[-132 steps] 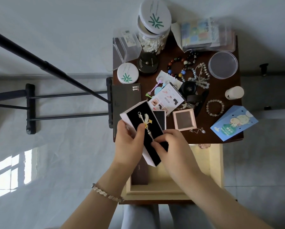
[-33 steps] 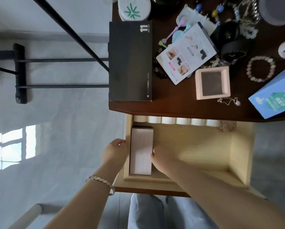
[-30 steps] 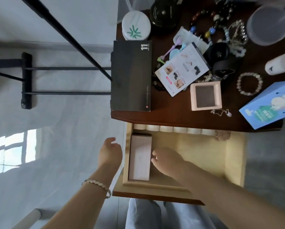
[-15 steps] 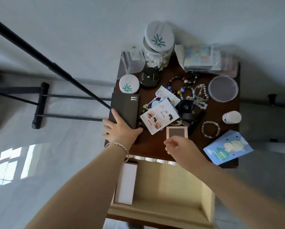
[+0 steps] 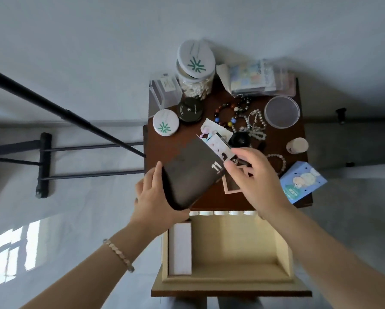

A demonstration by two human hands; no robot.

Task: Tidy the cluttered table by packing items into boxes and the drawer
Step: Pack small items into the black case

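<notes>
A flat black box marked "11" point(image 5: 190, 172) is lifted and tilted above the front left of the small brown table point(image 5: 276, 197). My left hand point(image 5: 157, 201) grips its near lower corner. My right hand point(image 5: 251, 175) touches its far right corner with spread fingers. Below the table the pale wooden drawer point(image 5: 285, 253) stands open. A white box point(image 5: 180, 248) lies along the drawer's left wall. A small pink tray point(image 5: 231, 187) sits on the table, partly hidden under my right hand.
The table holds a cotton-swab jar point(image 5: 196, 74), a round white tin point(image 5: 165, 122), a black compact point(image 5: 190, 109), bead bracelets point(image 5: 233, 114), a clear round lid point(image 5: 281, 111), a blue carton point(image 5: 303, 181) and a white card point(image 5: 222, 144). A black stand point(image 5: 44, 163) is left.
The white box was set into the drawer and both hands left it. My left hand picked the black box up off the table and tilted it; my right hand came over to its corner.
</notes>
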